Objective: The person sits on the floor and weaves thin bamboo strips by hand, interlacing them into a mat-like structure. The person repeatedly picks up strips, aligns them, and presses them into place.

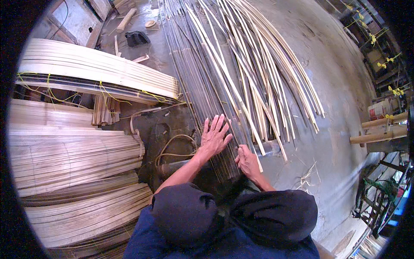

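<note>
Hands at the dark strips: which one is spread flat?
The left hand: it lies palm down across the dark strips, fingers extended. The right hand, at their right edge, has its fingers curled in.

So those dark strips (196, 86) of yours are long, skinny and brownish-black, with paler lines running between them and lighter bands across a few. They're laid side by side lengthwise in one flattish layer, near ends down by your knees, far ends running to the top edge of the view and leaning a bit left. Pretty much parallel, though a few cross at a slant further up. Your left hand (214, 137) lies flat across them, and your right hand (247, 160) is curled at their right edge; can't tell if it's pinching one.
</note>
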Available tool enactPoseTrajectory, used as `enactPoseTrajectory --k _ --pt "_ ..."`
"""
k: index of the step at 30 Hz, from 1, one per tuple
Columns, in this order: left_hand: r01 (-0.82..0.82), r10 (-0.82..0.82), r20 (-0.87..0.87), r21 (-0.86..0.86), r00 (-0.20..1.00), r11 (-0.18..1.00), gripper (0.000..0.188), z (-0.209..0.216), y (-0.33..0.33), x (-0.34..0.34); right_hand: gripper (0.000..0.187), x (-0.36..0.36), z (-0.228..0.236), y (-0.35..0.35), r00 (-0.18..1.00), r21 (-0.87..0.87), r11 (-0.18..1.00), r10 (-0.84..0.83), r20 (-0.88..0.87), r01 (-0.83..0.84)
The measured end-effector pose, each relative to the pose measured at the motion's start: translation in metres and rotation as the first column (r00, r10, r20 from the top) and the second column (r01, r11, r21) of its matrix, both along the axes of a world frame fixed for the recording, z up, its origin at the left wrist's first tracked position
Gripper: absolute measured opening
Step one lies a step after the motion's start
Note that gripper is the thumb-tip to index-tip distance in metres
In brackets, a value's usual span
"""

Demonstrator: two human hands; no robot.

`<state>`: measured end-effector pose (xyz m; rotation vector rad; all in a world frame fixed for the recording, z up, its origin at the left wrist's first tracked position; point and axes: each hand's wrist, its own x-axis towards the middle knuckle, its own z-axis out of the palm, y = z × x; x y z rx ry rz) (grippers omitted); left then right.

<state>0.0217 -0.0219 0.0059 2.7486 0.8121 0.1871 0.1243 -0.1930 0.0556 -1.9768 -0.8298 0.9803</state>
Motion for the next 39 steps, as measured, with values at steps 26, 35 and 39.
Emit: enactPoseTrajectory --k 26,35,39 --pt "-0.024 0.023 0.045 0.028 0.999 0.999 0.076 0.001 0.006 0.006 0.042 0.02 -0.001 0.029 0.901 0.017 0.995 0.078 0.428 -0.095" --pt "-0.017 0.015 0.038 0.056 0.999 0.998 0.075 0.002 0.006 0.005 0.041 0.027 -0.005 0.036 0.845 -0.156 0.977 0.203 0.494 -0.143" --pt "-0.01 0.007 0.063 0.04 0.998 0.999 0.067 0.003 0.006 0.008 0.039 0.038 0.003 0.04 0.774 -0.24 0.95 0.304 0.555 -0.201"
